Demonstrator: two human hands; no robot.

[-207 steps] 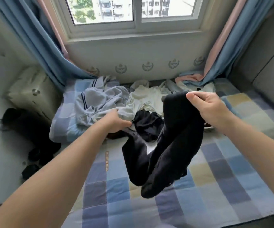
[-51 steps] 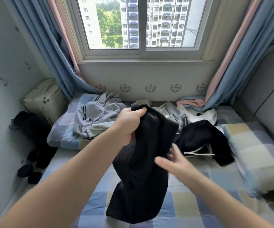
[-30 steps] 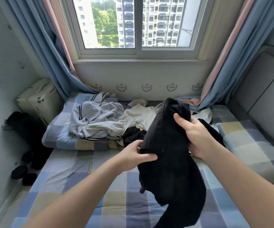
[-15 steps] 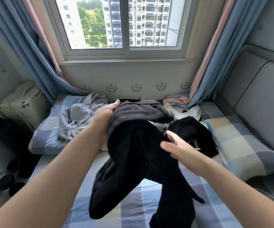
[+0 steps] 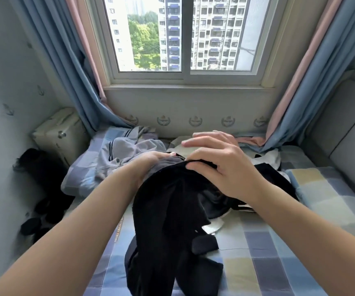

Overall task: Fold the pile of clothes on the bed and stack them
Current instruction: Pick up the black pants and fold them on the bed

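Both hands grip black garment point(image 5: 172, 206) above bed point(image 5: 257, 253): left hand point(image 5: 151, 162) clutching, right hand point(image 5: 221, 165) pinching its top edge.

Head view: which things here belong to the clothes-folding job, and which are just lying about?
Job in hand:
black garment, gripped by the left hand and pinched by the right hand
grey striped garment
white garment
bed

Lying about:
checked pillow
cream case
black bag
curtains
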